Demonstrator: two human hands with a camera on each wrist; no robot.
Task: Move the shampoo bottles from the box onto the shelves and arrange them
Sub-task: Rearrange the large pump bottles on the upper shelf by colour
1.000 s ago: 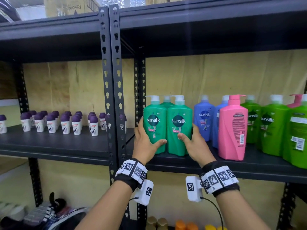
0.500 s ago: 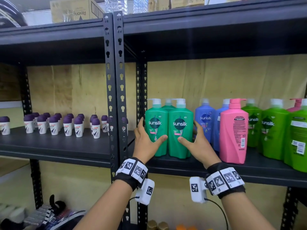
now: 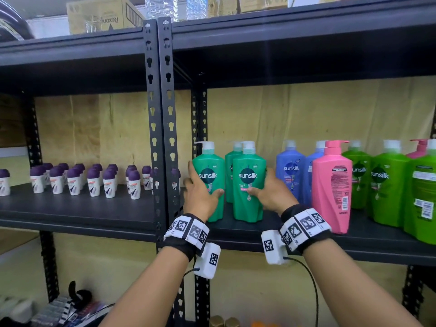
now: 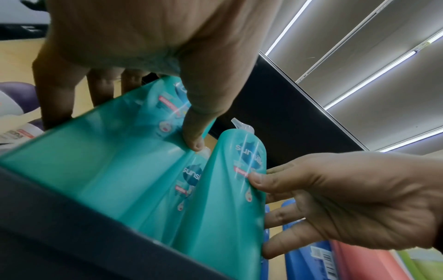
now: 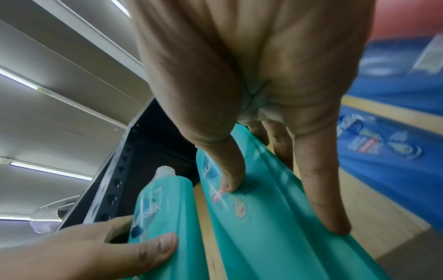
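Two teal-green Sunsilk pump bottles stand upright at the left end of the black shelf (image 3: 236,234). My left hand (image 3: 201,197) holds the left bottle (image 3: 208,175), thumb (image 4: 194,132) across its front and fingers round its left side. My right hand (image 3: 271,194) grips the right bottle (image 3: 247,178), thumb (image 5: 230,180) on the label and fingers along its right side. A third teal-green bottle (image 3: 232,161) stands behind, showing through the gap between the two. The box is not in view.
Right of my hands stand blue bottles (image 3: 291,171), a pink bottle (image 3: 331,190) turned back to front, and light green bottles (image 3: 387,180). A black upright post (image 3: 162,114) borders the left bottle. Small purple-capped roll-ons (image 3: 73,182) fill the left shelf.
The two front bottles, side by side before, now stand apart; the left one has slid toward the post and the back bottle shows between them. Both hands stay on their bottles.
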